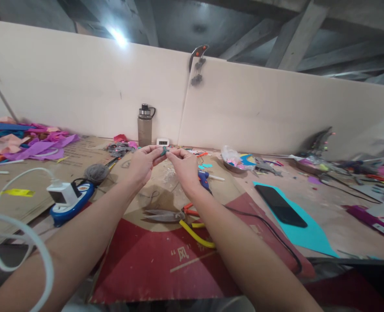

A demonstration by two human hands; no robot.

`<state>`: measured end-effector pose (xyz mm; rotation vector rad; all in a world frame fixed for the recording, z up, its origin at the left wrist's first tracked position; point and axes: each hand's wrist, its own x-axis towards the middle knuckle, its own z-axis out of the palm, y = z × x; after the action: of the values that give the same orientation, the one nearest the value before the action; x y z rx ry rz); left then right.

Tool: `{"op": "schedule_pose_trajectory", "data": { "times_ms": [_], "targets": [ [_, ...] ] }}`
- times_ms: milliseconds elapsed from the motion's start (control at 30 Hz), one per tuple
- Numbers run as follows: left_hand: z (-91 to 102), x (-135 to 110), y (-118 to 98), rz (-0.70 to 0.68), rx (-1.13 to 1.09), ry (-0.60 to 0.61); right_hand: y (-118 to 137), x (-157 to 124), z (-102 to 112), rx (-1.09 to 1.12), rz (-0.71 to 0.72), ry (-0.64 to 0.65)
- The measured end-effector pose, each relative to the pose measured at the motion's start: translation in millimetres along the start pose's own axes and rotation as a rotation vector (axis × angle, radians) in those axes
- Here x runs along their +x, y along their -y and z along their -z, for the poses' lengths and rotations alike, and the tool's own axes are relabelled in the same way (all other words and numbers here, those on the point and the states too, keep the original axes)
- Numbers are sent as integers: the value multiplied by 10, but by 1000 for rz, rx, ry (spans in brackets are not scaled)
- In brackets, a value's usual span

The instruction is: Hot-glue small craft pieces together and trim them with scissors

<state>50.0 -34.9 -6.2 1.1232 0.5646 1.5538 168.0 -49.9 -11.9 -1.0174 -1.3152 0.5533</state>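
Observation:
Both hands meet above the middle of the work table, fingertips pinched together. A small dark-green piece (164, 150), too small to name, sits between them. My left hand (144, 164) is closed on its left side, and my right hand (183, 167) pinches at its right end. Below the hands, on a red and brown cardboard sheet (140, 260), lie metal scissors (164, 216) with an orange handle. Yellow-handled pliers (196, 234) are beside them, partly behind my right forearm. A blue glue gun (204, 177) rests just right of my right hand.
A bottle (144, 125) and small white clock (162, 142) stand by the partition. At left are a blue power strip (71, 208) with white cable and a grey yarn ball (96, 172). At right, a black phone (280, 204) lies on turquoise sheet; a bowl (237, 168) holds scraps.

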Motion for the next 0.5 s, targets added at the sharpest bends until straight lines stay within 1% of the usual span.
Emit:
{"op": "schedule_pose_trajectory", "data": {
  "times_ms": [233,367,500],
  "targets": [
    [8,-8,11,-1,158,32,43,-11,6,14,-38,-5],
    [-3,-18,15,-17,192,51,64,-14,16,-1,-47,-14],
    [-11,-24,7,-16,222,71,21,-11,24,-30,-34,-24]
  ]
}}
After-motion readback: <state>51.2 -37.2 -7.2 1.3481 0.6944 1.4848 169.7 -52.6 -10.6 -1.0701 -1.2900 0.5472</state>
